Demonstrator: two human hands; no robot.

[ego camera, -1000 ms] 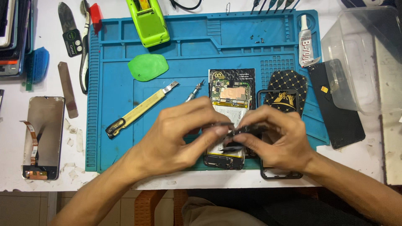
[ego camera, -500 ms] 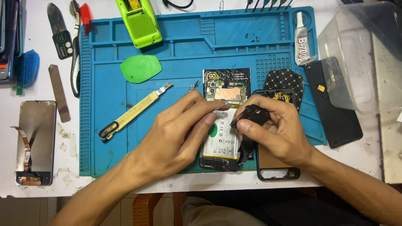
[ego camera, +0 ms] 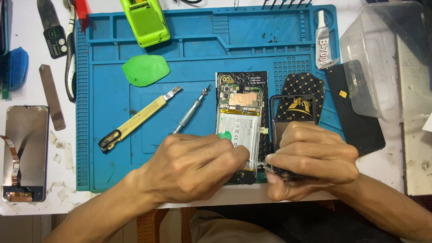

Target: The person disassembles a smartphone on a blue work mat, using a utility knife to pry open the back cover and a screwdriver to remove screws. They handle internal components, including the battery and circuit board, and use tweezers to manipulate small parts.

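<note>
Opened smartphone lies face down near the front edge of the blue repair mat, its back cover off so the circuit board at the top and the white battery below it are exposed and within reach. Its lower end sits right between the two hands. The left hand rests on the mat at the phone's lower left corner, fingertips curled together and touching the bottom of the battery, apparently steadying the body. The right hand is closed around a small dark part at the phone's lower right edge, fingers clamped tight; what the part is cannot be told. Just beside the phone a black phone frame lies partly under that hand. A precision screwdriver and a yellow-handled scraper lie well to the left.
</note>
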